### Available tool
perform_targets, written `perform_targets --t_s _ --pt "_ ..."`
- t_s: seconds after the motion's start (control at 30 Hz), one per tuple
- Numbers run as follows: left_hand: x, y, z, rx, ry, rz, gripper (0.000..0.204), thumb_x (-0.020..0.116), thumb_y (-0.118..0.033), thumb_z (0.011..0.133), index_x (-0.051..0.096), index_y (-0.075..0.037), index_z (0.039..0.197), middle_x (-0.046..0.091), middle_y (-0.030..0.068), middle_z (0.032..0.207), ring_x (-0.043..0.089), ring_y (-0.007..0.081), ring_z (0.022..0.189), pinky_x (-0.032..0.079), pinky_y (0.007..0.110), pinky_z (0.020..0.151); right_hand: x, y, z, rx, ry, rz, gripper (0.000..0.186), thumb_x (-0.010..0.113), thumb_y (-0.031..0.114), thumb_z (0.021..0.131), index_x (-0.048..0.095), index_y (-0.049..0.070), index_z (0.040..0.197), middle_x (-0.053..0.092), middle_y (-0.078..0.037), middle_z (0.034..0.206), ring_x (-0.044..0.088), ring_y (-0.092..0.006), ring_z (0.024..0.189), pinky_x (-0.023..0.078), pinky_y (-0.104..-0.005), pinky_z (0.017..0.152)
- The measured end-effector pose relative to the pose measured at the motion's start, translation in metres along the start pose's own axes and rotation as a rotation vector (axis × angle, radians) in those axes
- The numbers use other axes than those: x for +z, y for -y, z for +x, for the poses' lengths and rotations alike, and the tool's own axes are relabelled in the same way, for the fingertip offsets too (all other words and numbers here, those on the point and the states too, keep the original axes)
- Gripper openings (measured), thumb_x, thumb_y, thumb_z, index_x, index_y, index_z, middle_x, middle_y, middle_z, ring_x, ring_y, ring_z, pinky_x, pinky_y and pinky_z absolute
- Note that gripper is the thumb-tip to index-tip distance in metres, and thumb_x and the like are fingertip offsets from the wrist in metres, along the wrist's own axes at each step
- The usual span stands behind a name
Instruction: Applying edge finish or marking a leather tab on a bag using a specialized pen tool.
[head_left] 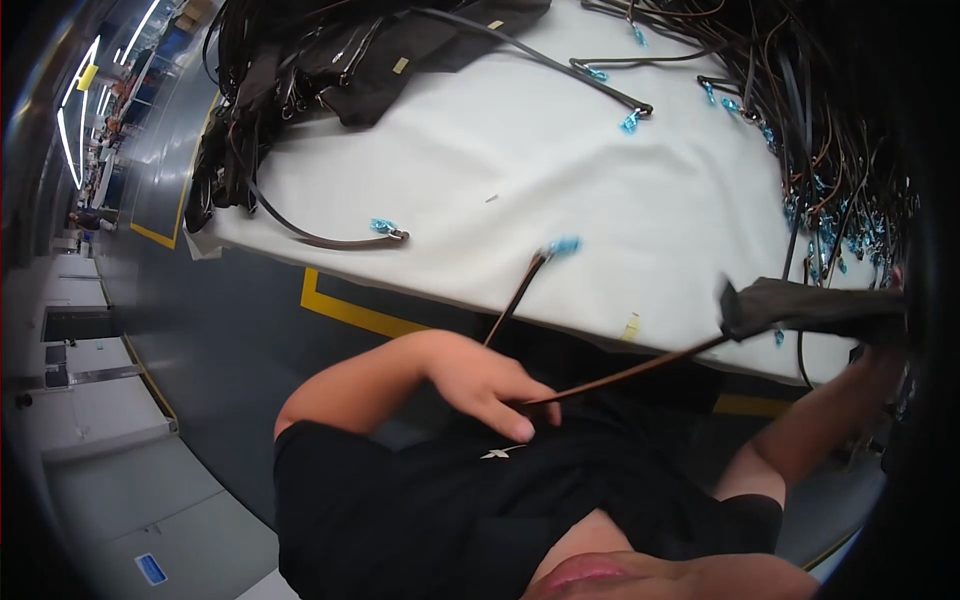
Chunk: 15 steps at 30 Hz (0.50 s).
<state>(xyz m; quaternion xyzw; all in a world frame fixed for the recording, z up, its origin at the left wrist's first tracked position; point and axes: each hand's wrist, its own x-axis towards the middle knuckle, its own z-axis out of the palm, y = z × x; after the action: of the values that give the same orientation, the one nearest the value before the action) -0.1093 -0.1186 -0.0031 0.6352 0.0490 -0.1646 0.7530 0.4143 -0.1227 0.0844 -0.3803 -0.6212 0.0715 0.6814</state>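
My left hand [492,392] is in front of the table's near edge, its fingers closed round a long thin brown strap [640,372]. From this hand the strap runs right to a dark fabric piece [800,308] held above the table edge. A strap end with a blue-wrapped clip [563,245] lies on the white tabletop, its lower part passing down behind my left hand. At the far right rim, my right hand [890,322] grips the dark fabric piece; most of its fingers are hidden by the fabric and the dark rim.
A white cloth-covered table [450,180] spans the view. Dark fabric pieces [300,70] with straps are heaped at the far left. Many more straps with blue-wrapped clips [840,230] crowd the right side. Yellow lines [360,318] mark the grey floor; pale cabinets [140,490] stand left.
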Motion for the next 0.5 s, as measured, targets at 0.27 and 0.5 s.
perform_targets --t_s 0.27,0.5 --pt "0.01 0.021 -0.006 -0.279 -0.308 0.701 0.045 0.065 -0.037 0.099 0.069 0.004 0.116 0.07 0.02 0.107 0.064 0.0406 0.106 0.052 0.043 0.094 0.126 -0.044 -0.013 0.15 0.691 0.621 0.04 0.072 0.031 0.092 0.064 0.001 0.116 0.066 -0.009 0.094 0.059 -0.0199 0.086 0.046 -0.0329 0.078" --pt "-0.032 -0.071 0.028 0.164 -0.825 0.443 0.039 0.073 -0.03 0.093 0.064 0.001 0.115 0.069 0.0144 0.091 0.069 0.0246 0.082 0.055 0.034 0.072 0.217 -0.016 0.003 0.131 0.905 0.503 0.031 0.074 0.017 0.094 0.068 0.0 0.119 0.071 -0.009 0.104 0.068 -0.0197 0.099 0.053 -0.0341 0.088"
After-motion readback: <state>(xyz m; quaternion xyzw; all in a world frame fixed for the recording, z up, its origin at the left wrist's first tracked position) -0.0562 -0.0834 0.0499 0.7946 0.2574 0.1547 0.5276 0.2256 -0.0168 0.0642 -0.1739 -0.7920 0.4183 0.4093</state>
